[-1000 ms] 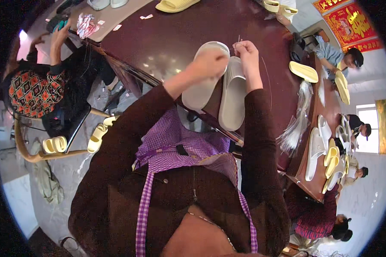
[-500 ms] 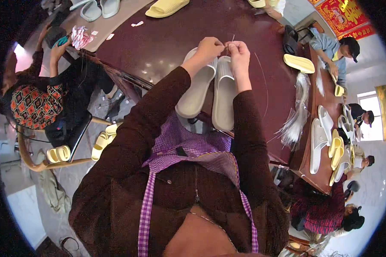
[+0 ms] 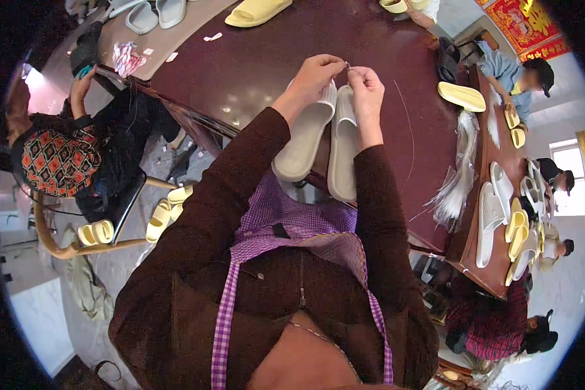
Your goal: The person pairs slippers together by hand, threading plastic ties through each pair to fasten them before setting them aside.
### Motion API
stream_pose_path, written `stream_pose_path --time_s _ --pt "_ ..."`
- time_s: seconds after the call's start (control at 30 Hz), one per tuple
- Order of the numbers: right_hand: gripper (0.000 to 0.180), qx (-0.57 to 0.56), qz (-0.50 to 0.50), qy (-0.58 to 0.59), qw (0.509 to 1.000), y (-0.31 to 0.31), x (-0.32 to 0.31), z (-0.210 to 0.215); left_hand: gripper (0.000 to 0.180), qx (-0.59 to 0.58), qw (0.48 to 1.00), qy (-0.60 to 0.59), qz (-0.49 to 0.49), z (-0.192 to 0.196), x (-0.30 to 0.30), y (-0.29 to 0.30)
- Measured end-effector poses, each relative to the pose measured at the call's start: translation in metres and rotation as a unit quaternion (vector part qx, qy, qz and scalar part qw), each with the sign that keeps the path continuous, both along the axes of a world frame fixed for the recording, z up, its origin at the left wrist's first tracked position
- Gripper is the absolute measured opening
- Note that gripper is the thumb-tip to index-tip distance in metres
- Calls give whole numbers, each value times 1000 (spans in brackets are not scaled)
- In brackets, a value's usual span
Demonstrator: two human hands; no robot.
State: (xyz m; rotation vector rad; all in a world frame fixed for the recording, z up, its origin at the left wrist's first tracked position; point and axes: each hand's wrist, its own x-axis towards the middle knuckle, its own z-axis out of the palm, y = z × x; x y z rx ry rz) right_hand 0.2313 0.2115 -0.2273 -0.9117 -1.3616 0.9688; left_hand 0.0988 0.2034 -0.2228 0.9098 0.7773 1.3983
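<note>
Fingers of my left hand (image 3: 317, 77) and right hand (image 3: 367, 91) pinched narrow, can't tell on what. Grey slippers (image 3: 300, 144) at maroon bench (image 3: 344, 29)'s near edge; clear strands (image 3: 460, 166) right, red wall banner (image 3: 523, 27) far right.

I am in what looks like a workshop for slippers: 2 grey slippers (image 3: 299, 146) lie on the dark red table (image 3: 370, 39) in front of me, and more pale and yellow pairs (image 3: 515, 227) crowd a brown table (image 3: 471, 260) to my right. A bundle of clear strands (image 3: 460, 162) and a heap of paper tags (image 3: 129, 58) lie out, while a co-worker in blue (image 3: 497, 62) handles a yellow slipper (image 3: 511, 118) across from me.
</note>
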Motion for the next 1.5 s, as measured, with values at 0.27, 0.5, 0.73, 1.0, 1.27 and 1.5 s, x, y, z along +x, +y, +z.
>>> stream_pose_path --time_s 0.27,0.5,0.73,1.0,1.27,1.5 --pt "3 13 3 10 1000 -6 -5 -2 15 0 1000 -12 6 -3 0 -4" --pt "3 7 1 13 1000 -5 -3 -5 13 -4 1000 -7 21 2 2 -8" --pt "3 -7 3 -1 1000 -6 -4 -2 11 -8 1000 2 15 -2 0 -5" --pt "3 3 -11 -23 1000 -9 -2 -3 9 -2 1000 22 23 -3 3 -10" --pt "5 5 -11 -39 999 -9 3 -6 13 1 996 89 0 5 3 -16" --pt "11 354 -185 -313 862 -28 9 34 21 39 997 60 41 -8 -6 -12"
